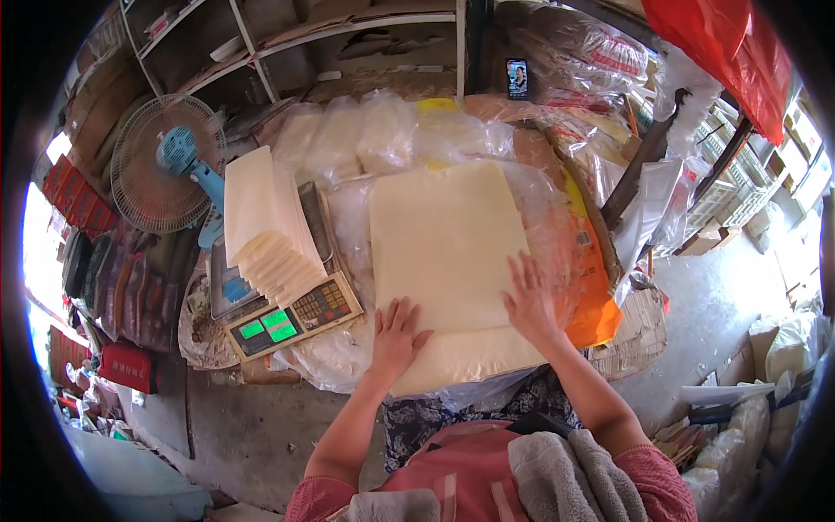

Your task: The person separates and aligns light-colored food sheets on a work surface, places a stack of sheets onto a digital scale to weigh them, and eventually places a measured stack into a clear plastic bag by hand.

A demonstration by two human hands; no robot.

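Before me lies a broad, pale yellow flexible sheet (450, 241) that looks like tofu skin, its near part folded or overlapped into a band (470, 355). My left hand (396, 333) rests on its near left edge, palm down, fingers slightly apart. On the right edge my right hand (531, 303) lies with fingers spread and a little blurred. Neither hand grips anything. Clear plastic (548, 196) spreads underneath the sheet. To the left, a stack of folded pale sheets (271, 228) stands on a digital scale (293, 320) with lit green displays.
Plastic-wrapped pale packs (333, 140) line the table's back. A blue fan (179, 153) stands at the left, near the scale. An upright lit phone (517, 78) is at the back. An orange sack (590, 293) hangs at the right edge, beside slanted dark posts (642, 166).
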